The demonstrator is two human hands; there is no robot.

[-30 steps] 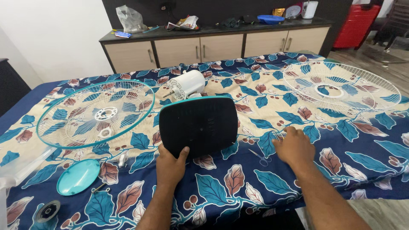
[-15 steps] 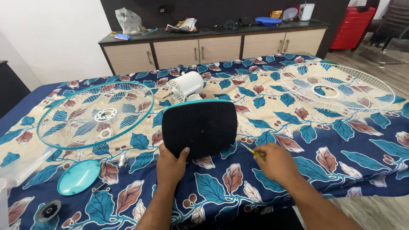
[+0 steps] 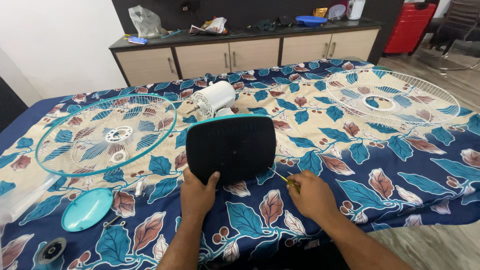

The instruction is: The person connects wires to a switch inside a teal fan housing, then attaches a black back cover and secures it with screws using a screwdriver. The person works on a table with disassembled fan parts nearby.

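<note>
A black fan base with a teal rim point(image 3: 231, 147) stands tilted on its edge on the leaf-patterned cloth. My left hand point(image 3: 196, 192) grips its lower edge, thumb on the black face. My right hand point(image 3: 312, 195) rests on the cloth to the right, closed around a thin screwdriver with a yellow handle point(image 3: 286, 179) whose tip points at the base's lower right corner. Behind the base lies a white fan motor point(image 3: 214, 99).
A teal-rimmed fan guard point(image 3: 105, 135) lies to the left, a white guard point(image 3: 387, 97) at the right. A teal round cap point(image 3: 87, 209), a small grey disc point(image 3: 51, 250) and loose screws lie front left. A cabinet point(image 3: 240, 50) stands behind the table.
My right hand has picked up the yellow screwdriver and moved left toward the base. The left hand has stayed on the base's lower edge.
</note>
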